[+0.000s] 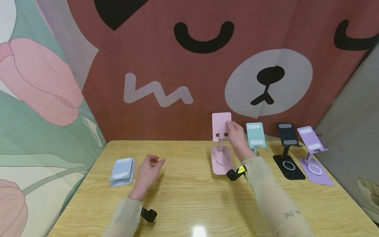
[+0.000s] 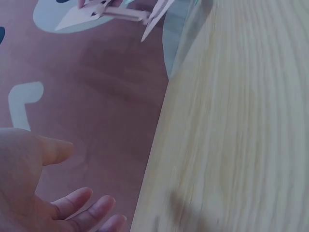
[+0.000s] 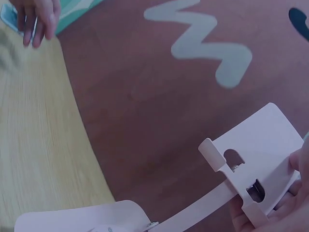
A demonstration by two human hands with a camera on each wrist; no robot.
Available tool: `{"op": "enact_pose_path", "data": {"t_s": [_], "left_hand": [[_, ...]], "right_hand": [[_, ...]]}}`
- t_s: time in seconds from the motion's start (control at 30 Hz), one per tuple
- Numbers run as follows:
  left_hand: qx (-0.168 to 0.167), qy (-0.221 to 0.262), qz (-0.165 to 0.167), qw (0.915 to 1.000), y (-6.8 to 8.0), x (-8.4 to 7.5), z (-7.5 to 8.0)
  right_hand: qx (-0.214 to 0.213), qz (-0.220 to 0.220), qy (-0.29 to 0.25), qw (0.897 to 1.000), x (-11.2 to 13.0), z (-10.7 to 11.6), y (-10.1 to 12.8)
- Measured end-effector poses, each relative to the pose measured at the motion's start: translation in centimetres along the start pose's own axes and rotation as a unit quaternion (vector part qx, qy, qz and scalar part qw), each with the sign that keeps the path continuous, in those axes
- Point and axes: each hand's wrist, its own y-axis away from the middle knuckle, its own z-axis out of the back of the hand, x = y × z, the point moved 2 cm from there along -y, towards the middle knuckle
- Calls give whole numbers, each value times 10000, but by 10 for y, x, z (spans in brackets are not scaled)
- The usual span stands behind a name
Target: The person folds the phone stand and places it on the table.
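Tipping is being risked: the pink stand (image 1: 221, 144), upright near the table's (image 1: 189, 197) far edge, is being pinched at its plate by the right hand (image 1: 237, 138), while the left hand (image 1: 148, 172) is being held loosely spread beside the folded blue stand (image 1: 122, 171), steadying nothing

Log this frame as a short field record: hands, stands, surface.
right hand: holds the plate of the upright pink stand
left hand: open, holds nothing, beside the folded blue stand
other stands: teal, black, purple, upright in a row to the right
surface: wooden table
backdrop: bear-face cloth
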Motion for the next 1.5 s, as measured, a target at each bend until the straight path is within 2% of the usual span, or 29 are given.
{"op": "enact_pose_path", "data": {"t_s": [0.3,0.63,0.93,1.1,1.23,1.4,1.5], "left_hand": [[109,163,13,9998,3,-12,-16],[319,362,-125,9988,18,-27,-35],[410,529,-153,9976,29,-37,-51],[537,825,-208,9949,34,-45,-60],[668,1259,-364,9891,36,-51,-69],[853,2171,-520,9710,39,-58,-80],[779,2487,-492,9642,42,-60,-85]], "right_hand": [[77,375,-283,9989,21,-12,16],[200,698,-789,9942,42,-27,39],[347,869,-1092,9896,47,-38,54],[418,900,-1273,9869,47,-44,59],[517,953,-1527,9823,47,-50,65],[632,1096,-1730,9768,45,-57,74],[705,1154,-1823,9739,43,-61,80]]}}
